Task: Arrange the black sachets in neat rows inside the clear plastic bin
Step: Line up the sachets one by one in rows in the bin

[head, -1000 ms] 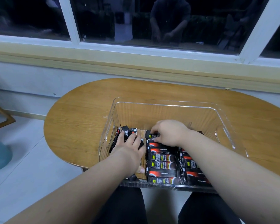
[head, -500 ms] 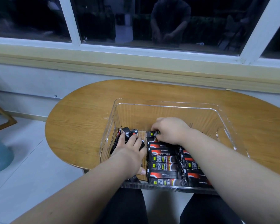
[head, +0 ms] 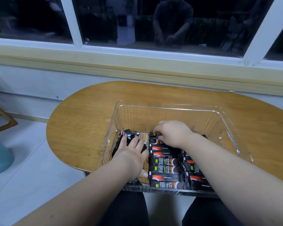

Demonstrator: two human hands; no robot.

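on the wooden surface [head: 82, 124] in front of you, under a dark window [head: 104, 18], sits the clear plastic bin [head: 170, 108], its near wall toward your lap. inside it, black sachets [head: 165, 167] lie flat in two neat rows, side by side, each packet crosswise with its red and white print facing up. the rows run from the near wall to about halfway back.

against the bin's left wall lies a loose bundle [head: 128, 132] of sachets, pointing away from you, with its far ends fanned and uneven. your left hand [head: 131, 154] rests palm down on that bundle with the fingers stretched over it, not clenched. whether the thumb hooks under the pile cannot be told.

your right hand [head: 171, 134] is curled at the far end of the row nearer the bundle. its fingertips pinch the end sachet [head: 153, 134], which sits just beyond the last flat packet.

these packets look thin, light and bendy, with slick foil skins that probably slide on one another. the sealed short ends are likely the stiffest part, so pinch a single sachet there, or along its long edges. the bundle would likely splay if it is lifted by one end, so hold it across the middle. the rigid bin wall should serve as a stop for squaring the ends.
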